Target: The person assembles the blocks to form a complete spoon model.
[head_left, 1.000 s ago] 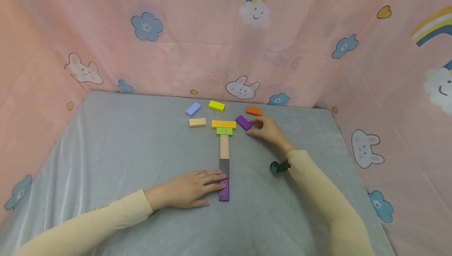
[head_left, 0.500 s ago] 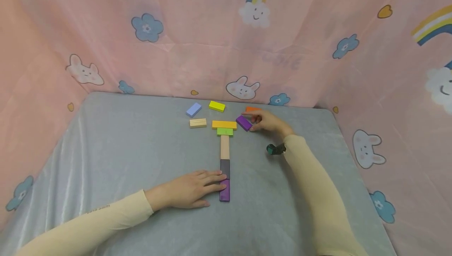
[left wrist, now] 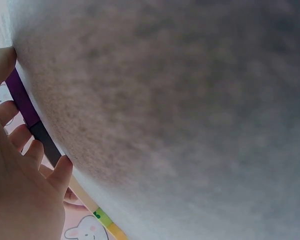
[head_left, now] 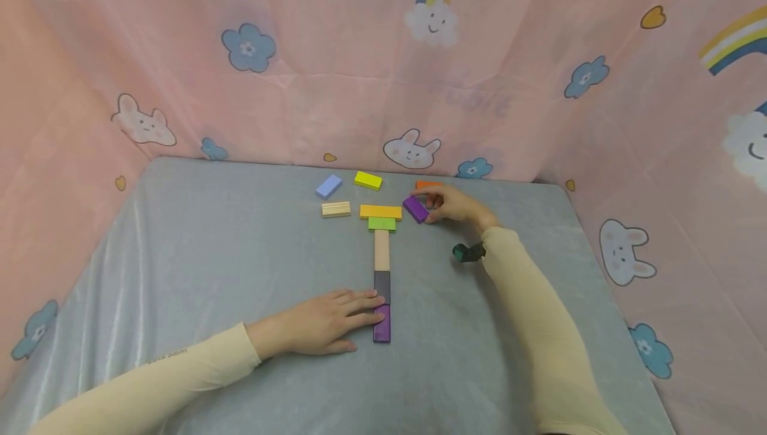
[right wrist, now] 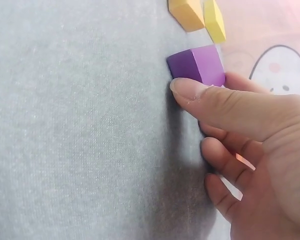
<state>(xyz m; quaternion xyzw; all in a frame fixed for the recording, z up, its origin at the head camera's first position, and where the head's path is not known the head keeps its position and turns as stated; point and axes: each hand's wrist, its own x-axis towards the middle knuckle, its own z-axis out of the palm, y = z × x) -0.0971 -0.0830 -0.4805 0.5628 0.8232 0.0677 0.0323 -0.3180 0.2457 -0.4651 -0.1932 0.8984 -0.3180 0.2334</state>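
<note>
My right hand [head_left: 455, 207] pinches a purple block [head_left: 416, 209] between thumb and index finger. It lies slantwise just right of the orange-yellow block [head_left: 380, 212]; in the right wrist view the thumb presses the near side of this purple block [right wrist: 197, 65]. Below the orange-yellow block runs a column: a green block [head_left: 381, 224], a plain wooden block [head_left: 381, 250], a dark grey block [head_left: 382, 282] and a second purple block [head_left: 381, 332]. My left hand [head_left: 323, 322] lies flat from the left, its fingertips touching the dark grey and lower purple blocks.
Behind the column lie a yellow block [head_left: 368, 180], a light blue block [head_left: 329, 186] and a ridged wooden block [head_left: 336, 209]. An orange block [head_left: 428, 185] is partly hidden behind my right hand. A pink patterned curtain [head_left: 311, 102] borders the grey cloth-covered table [head_left: 240, 242].
My right forearm has swung a little inward, and the index finger now reaches over the far side of the purple block, covering part of the orange one. The left hand stays put.
</note>
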